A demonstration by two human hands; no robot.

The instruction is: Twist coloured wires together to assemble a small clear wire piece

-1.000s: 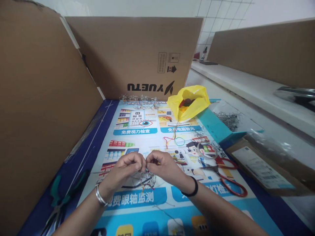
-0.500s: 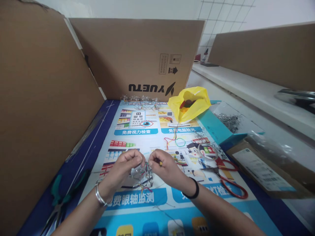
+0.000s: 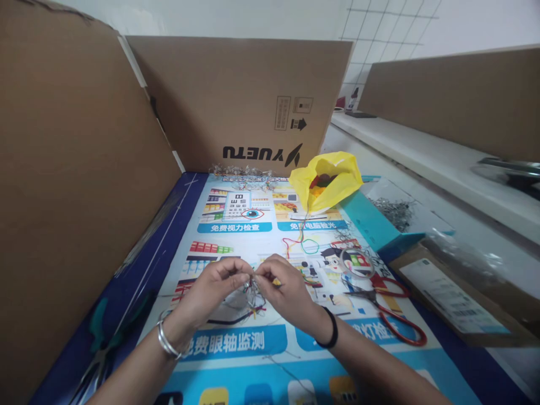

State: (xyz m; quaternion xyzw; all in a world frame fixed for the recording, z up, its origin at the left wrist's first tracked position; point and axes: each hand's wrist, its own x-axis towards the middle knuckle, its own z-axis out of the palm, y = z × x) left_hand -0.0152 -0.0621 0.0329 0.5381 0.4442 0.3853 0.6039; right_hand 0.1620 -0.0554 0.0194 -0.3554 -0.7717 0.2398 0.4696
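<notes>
Over the middle of the printed sheet, my left hand (image 3: pixel 225 284) and my right hand (image 3: pixel 284 287) meet at the fingertips. Both hands are closed in a pinch on a tangle of thin wire (image 3: pixel 252 292), silvery with coloured strands. It hangs just below the fingers, and its upper part is hidden by them. Red, yellow and purple thread ends (image 3: pixel 258 310) stick out at its lower side. Farther off, red and green thread (image 3: pixel 301 244) runs down from a yellow bag (image 3: pixel 329 179) that stands open with red and orange contents.
Red-handled scissors (image 3: pixel 388 304) and a clear tape roll (image 3: pixel 356 262) lie on the right. Green-handled pliers (image 3: pixel 103 343) rest at the left. A teal box (image 3: pixel 375 225) holds metal wire pieces, beside a cardboard parcel (image 3: pixel 458 292). Cardboard walls (image 3: pixel 202 95) stand behind and left.
My hands have come together, so the fingertips now touch. The wire tangle has shifted slightly right with them. The view has tilted a little.
</notes>
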